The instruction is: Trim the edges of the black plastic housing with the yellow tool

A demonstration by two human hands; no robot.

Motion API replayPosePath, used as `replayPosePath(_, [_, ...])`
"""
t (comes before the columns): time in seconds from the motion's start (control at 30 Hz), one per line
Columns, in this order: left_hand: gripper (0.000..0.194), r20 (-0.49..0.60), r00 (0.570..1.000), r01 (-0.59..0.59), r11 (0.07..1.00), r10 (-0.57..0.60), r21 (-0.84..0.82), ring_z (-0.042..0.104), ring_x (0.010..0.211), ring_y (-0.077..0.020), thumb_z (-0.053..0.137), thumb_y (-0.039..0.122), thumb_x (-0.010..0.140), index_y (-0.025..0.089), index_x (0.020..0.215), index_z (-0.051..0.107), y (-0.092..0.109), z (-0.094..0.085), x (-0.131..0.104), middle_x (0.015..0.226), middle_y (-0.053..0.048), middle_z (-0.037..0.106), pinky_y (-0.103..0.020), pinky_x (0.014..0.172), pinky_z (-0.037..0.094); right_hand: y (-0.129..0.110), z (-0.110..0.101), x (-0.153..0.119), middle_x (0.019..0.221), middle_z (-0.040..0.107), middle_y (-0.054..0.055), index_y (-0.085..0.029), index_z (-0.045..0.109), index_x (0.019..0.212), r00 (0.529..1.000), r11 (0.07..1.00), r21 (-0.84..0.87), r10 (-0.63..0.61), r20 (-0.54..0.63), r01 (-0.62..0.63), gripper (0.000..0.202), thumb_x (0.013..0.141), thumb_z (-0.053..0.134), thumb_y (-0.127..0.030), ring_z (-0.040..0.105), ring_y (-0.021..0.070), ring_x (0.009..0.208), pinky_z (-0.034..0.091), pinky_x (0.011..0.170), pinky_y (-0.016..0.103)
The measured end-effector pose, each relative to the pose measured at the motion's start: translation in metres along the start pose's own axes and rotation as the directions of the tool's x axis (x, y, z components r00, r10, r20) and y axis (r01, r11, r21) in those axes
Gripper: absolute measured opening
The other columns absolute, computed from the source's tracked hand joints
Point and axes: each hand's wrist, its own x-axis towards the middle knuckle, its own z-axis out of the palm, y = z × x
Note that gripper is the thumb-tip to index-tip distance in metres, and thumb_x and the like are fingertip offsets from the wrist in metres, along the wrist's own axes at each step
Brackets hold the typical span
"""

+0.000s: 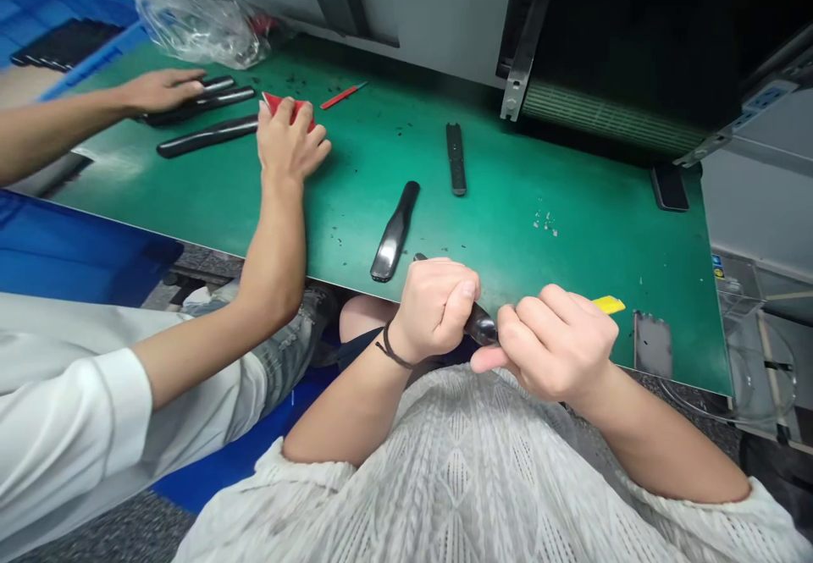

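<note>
My left hand is closed around a glossy black plastic handle part at the near edge of the green mat. My right hand grips a yellow-handled tool and presses against the same black part. Both hands sit close together just above my lap. A similar black handle part lies on the mat just beyond my left hand. A flatter black strip lies farther back.
A co-worker on the left has one hand on a red tool and the other hand on several black parts. A red-handled knife, plastic bag, blue crates and a dark phone surround the mat.
</note>
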Motion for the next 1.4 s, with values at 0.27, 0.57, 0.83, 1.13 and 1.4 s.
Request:
replayPosePath(0.27, [0.057,0.106,0.942,0.335,0.919,-0.319,-0.211,0.043,0.059,-0.0162,0.024,0.056,0.108,0.021,0.069,0.046,0.017,-0.009,0.001,0.062,-0.002,0.05,-0.032,0.062,0.031,0.011,-0.001,-0.001,0.067,0.054,0.0,-0.023,0.06,0.094,0.991,0.907,0.405,0.135,-0.02,-0.116,0.012,0.106,0.057,-0.026,0.041,0.016,0.061,0.032,0.057,0.033])
replayPosePath(0.57, [0.051,0.339,0.865,0.497,0.722,-0.369,-0.482,0.058,0.047,-0.0145,0.037,0.066,0.105,0.021,0.089,0.054,0.009,-0.011,-0.004,0.066,-0.001,0.06,-0.026,0.046,0.042,0.046,-0.013,0.001,0.098,0.067,0.008,-0.018,0.057,0.125,0.933,0.858,0.39,0.243,0.263,-0.334,0.041,0.104,0.057,-0.052,0.06,0.0218,0.081,0.047,0.071,0.035])
replayPosePath(0.83, [0.055,0.226,0.908,0.416,0.816,-0.352,-0.401,0.052,0.044,-0.0119,0.035,0.065,0.106,0.02,0.078,0.052,0.02,-0.004,-0.005,0.055,0.001,0.056,-0.026,0.049,0.039,0.043,-0.004,0.029,0.081,0.063,0.003,-0.019,0.06,0.092,0.928,0.876,0.383,0.164,0.335,-0.294,0.052,0.107,0.043,-0.066,0.053,0.0175,0.073,0.037,0.066,0.032])
replayPosePath(1.13, [0.053,0.149,0.895,0.442,0.789,-0.42,-0.428,0.052,0.045,-0.0135,0.038,0.065,0.105,0.021,0.08,0.053,0.024,-0.004,-0.009,0.056,0.0,0.057,-0.027,0.047,0.039,0.031,0.0,0.033,0.066,0.046,0.0,-0.021,0.048,0.07,0.983,0.979,0.136,0.132,0.126,-0.149,0.055,0.109,0.044,-0.059,0.031,0.0163,0.063,0.023,0.056,0.033])
replayPosePath(1.4, [0.053,0.273,0.805,0.573,0.573,-0.526,-0.586,0.052,0.038,-0.0095,0.042,0.07,0.102,0.02,0.087,0.051,0.036,0.002,-0.006,0.055,0.004,0.056,-0.019,0.037,0.038,0.021,0.014,0.024,0.063,0.045,0.003,-0.021,0.061,0.078,0.985,0.985,-0.085,0.138,-0.104,-0.147,0.051,0.11,0.042,-0.056,0.03,0.0194,0.065,0.022,0.056,0.036])
